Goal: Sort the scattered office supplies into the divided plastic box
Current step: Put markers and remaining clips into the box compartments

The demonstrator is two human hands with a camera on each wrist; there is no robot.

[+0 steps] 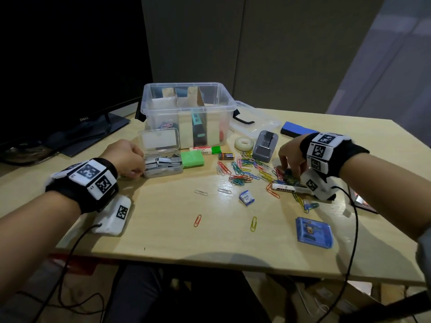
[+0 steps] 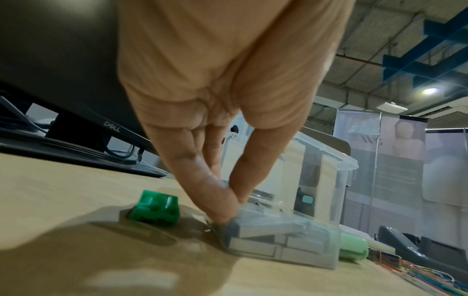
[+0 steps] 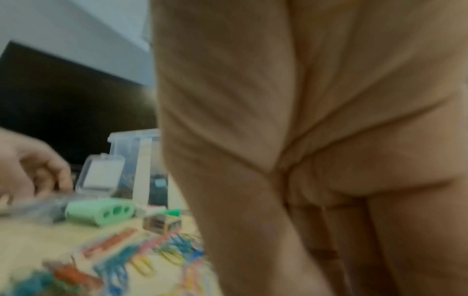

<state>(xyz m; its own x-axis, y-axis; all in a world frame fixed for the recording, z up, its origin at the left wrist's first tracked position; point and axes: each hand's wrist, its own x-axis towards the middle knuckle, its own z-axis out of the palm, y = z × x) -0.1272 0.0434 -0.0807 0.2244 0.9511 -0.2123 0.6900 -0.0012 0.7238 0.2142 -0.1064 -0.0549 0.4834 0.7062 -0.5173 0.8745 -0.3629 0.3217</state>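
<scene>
The clear divided box (image 1: 149, 106) stands at the back of the table, with cardboard dividers, a teal and black stapler (image 1: 198, 129) and some clips inside. In front of it a small clear staple case (image 1: 163, 165) lies with its lid up. My left hand (image 1: 142, 169) pinches the case's near left corner between thumb and forefinger (image 2: 222, 208). A heap of coloured paper clips (image 1: 245, 169) spreads over the middle right. My right hand (image 1: 290, 174) reaches down into the heap's right end, fingers curled round a clump of clips. Its fingertips are hidden in the blurred right wrist view.
Around the heap lie a green sharpener (image 1: 192, 159), a battery (image 1: 225, 155), a tape roll (image 1: 244, 143), a grey tape dispenser (image 1: 265, 145), a white tube (image 1: 289, 188), a small blue box (image 1: 246, 197) and a blue case (image 1: 313, 231). A monitor (image 1: 70, 66) stands left.
</scene>
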